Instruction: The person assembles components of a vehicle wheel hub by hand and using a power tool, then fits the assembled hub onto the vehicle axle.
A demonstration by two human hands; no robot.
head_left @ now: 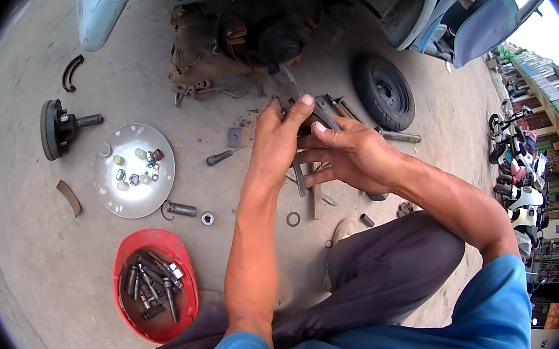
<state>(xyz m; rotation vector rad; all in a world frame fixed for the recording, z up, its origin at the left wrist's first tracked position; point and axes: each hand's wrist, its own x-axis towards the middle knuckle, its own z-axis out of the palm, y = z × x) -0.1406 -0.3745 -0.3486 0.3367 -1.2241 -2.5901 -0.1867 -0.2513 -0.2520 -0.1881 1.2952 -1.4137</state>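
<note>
Both my hands meet in front of the vehicle's dark, greasy wheel-end assembly [272, 35]. My left hand [277, 137] is closed, its thumb pressed on a dark metal part [325, 116] that looks like a brake shoe. From the other side my right hand [355, 153] grips the same part with its thumb on top; the fingers reach underneath, slightly spread. A narrow curved metal edge [299, 179] shows below the fingers, and I cannot tell whether it belongs to the held part. My hands hide much of the part.
A round metal plate [118, 198] with nuts on it, a red helmet [192, 299] full of bolts and sockets, and a hub with shaft [51, 130] lie left. A tyre [383, 92] lies right, near hand tools [401, 136]. Curved shoes [69, 74] and a ring [293, 219] are on the floor.
</note>
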